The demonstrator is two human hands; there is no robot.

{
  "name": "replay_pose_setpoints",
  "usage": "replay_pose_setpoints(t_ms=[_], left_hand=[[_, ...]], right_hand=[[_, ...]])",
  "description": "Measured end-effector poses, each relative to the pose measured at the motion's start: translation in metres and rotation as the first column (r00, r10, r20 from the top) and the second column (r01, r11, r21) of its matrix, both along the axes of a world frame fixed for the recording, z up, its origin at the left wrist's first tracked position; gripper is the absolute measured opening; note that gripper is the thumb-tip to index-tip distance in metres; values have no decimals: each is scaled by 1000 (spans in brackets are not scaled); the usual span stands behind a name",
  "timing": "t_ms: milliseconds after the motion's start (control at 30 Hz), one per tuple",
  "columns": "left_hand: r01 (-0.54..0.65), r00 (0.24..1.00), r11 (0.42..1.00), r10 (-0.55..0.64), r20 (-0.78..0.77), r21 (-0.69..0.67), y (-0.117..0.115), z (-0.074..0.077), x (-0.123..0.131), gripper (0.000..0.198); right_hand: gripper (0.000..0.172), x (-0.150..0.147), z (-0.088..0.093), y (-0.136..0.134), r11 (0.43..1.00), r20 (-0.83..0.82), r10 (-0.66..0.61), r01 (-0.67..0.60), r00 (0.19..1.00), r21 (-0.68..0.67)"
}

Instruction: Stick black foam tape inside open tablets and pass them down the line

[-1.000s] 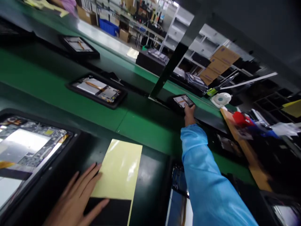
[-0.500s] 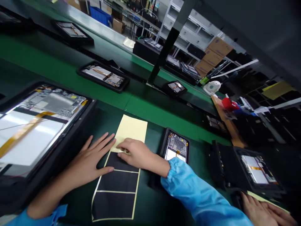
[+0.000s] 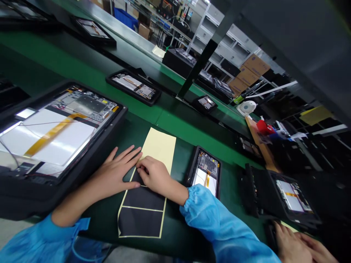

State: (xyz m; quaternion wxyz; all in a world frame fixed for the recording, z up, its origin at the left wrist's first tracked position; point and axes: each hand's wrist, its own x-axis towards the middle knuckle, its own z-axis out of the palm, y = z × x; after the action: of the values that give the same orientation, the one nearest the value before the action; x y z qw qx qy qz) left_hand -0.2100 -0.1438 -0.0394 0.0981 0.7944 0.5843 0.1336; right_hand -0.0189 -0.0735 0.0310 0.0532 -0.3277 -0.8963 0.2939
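Observation:
A cream backing sheet with black rectangular stickers lies on the green work surface before me; its far part is bare. My left hand rests flat with fingers spread, fingertips at the sheet's left edge and thumb over the stickers. Bent over the topmost black sticker, my right hand pinches at its upper left corner; the fingertips partly hide the spot. An opened tablet with a white battery and orange ribbon lies left of my left arm. Another opened tablet is beside my right forearm.
Several opened tablets, one of them a tablet farther off, lie along the green bench. A dark post rises behind. At lower right are a co-worker's hands. A white fan stands at the far right.
My right hand has shifted left along the top sticker's edge to its corner, fingers more tightly bent. My left hand stays on the sheet. The camera view has moved slightly.

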Motion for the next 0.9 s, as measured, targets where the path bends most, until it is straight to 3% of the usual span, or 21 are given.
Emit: replay_pose_setpoints(t_ms=[200,600,767,900], left_hand=[[-7,1000,1000,6,26,9,0,-1,0,90],[-11,998,999,12,54,-30,2,1,-1,90],[-6,999,995,9,38,-98,3,11,1,91],[2,1000,992,0,19,-129,4,17,4,103]], right_hand=[[18,5,-1,3,990,-111,-68,53,992,-127],[9,-1,-4,0,999,14,5,-5,1000,32],[12,12,11,-5,993,-28,86,-84,996,88],[12,32,32,-13,981,-82,135,-122,987,151]])
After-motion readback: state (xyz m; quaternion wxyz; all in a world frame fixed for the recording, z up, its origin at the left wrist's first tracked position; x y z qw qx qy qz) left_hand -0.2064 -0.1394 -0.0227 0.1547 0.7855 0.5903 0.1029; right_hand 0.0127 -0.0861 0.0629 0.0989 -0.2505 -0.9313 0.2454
